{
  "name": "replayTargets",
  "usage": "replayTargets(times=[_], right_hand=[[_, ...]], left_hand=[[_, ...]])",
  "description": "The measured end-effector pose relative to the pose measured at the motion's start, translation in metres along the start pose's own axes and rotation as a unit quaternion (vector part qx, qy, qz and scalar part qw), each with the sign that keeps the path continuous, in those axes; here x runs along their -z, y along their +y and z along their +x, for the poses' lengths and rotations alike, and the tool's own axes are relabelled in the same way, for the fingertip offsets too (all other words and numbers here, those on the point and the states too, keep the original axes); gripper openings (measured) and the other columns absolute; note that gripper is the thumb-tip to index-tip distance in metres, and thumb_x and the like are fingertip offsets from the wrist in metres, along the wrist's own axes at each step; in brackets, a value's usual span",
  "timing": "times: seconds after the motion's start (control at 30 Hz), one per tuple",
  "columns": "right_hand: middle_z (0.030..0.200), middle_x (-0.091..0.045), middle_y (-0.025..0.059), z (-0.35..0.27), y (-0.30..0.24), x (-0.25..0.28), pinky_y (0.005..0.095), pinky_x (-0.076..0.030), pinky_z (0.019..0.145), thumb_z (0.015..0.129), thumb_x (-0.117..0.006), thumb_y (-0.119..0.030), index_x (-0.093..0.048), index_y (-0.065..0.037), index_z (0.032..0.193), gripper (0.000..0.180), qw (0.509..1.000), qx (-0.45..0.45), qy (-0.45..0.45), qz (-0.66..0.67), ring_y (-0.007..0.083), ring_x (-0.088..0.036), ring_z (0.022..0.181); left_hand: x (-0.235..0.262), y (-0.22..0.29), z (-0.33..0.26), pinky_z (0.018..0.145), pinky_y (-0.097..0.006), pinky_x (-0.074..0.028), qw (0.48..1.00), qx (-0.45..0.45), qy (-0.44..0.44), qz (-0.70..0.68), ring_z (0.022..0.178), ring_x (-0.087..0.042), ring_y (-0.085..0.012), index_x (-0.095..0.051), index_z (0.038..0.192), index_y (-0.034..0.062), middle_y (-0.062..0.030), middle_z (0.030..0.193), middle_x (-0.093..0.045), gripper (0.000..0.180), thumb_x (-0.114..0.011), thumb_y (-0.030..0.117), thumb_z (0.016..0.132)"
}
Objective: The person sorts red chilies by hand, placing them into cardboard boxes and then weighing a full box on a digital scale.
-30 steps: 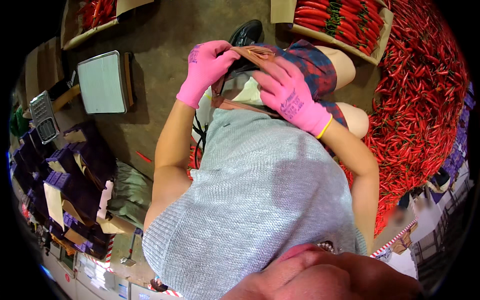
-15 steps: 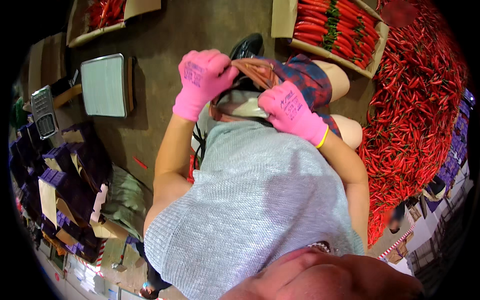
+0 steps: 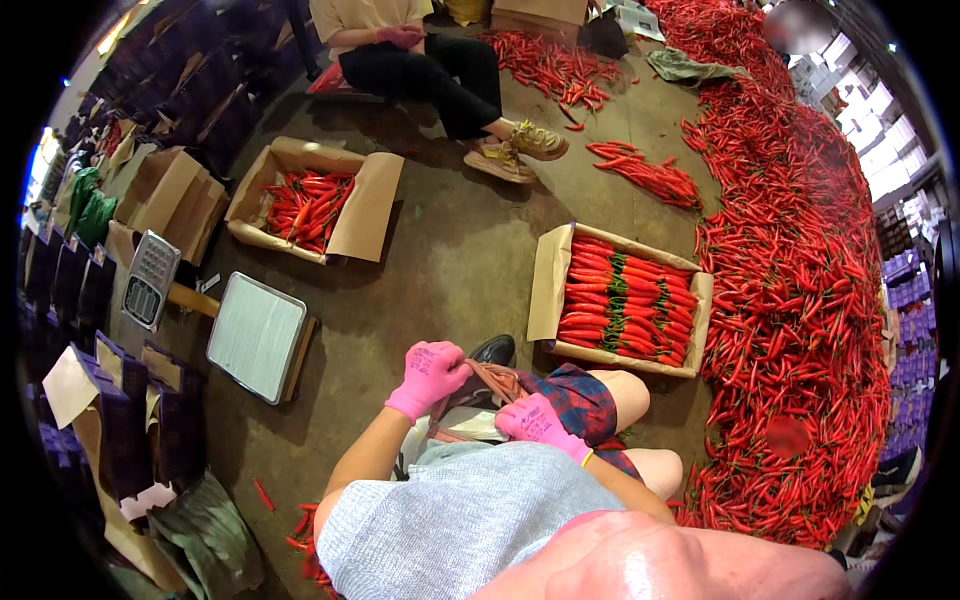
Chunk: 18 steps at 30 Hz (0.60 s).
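Note:
A brown-pink bag (image 3: pixel 496 380) lies in my lap against the grey knit top (image 3: pixel 470 500). My left hand (image 3: pixel 432 378), in a pink glove, is closed on the bag's edge and pulls it up on the left. On the right side of the opening, my right hand (image 3: pixel 540 420), also gloved in pink, is closed on the other edge. Between the hands a pale, glossy thing (image 3: pixel 472 424) shows inside the bag; its kind I cannot make out.
A box (image 3: pixel 545 290) of neatly rowed red chillies stands ahead, beside a large chilli heap (image 3: pixel 790 300). To the left are a platform scale (image 3: pixel 258 335), another chilli box (image 3: pixel 240 215) and purple crates (image 3: pixel 120 420). A seated person (image 3: pixel 420 75) is at the far side.
My view has tilted up, so my hands sit lower in the picture and the seated person shows. Both hands keep hold of the bag's edges.

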State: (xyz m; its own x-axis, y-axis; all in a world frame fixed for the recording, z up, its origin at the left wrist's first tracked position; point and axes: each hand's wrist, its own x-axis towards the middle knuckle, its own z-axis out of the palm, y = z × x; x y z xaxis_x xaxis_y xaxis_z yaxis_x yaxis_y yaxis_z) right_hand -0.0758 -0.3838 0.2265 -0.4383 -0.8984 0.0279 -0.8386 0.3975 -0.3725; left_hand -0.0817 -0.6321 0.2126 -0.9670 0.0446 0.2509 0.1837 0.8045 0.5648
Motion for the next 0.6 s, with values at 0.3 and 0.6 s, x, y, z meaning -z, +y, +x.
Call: replayTargets(times=[0.3,0.6], right_hand=[[0.083,-0.064,0.0005,-0.003,0.001,-0.003,0.0385,-0.045,0.067,0.075,-0.06,-0.023,-0.062,-0.016,0.074,0.007,0.998,0.004,0.044,-0.033,0.0198,-0.064,0.081],[0.11,-0.065,0.0115,0.013,-0.001,0.013,0.0456,-0.055,0.08,0.066,-0.063,-0.021,-0.065,-0.007,0.075,0.017,0.98,0.034,0.194,-0.021,0.0312,-0.062,0.105]], left_hand=[[0.003,0.005,0.008,0.06,-0.038,-0.044,0.995,-0.089,0.053,0.004,0.062,-0.06,-0.0246,-0.061,0.062,0.0129,-0.0037,0.064,-0.06,0.016,-0.074,0.021,0.066],[0.007,0.005,0.007,0.06,-0.037,-0.043,0.994,-0.098,0.043,-0.013,0.061,-0.059,-0.025,-0.059,0.06,0.0129,-0.0037,0.063,-0.059,0.018,-0.073,0.022,0.066]])
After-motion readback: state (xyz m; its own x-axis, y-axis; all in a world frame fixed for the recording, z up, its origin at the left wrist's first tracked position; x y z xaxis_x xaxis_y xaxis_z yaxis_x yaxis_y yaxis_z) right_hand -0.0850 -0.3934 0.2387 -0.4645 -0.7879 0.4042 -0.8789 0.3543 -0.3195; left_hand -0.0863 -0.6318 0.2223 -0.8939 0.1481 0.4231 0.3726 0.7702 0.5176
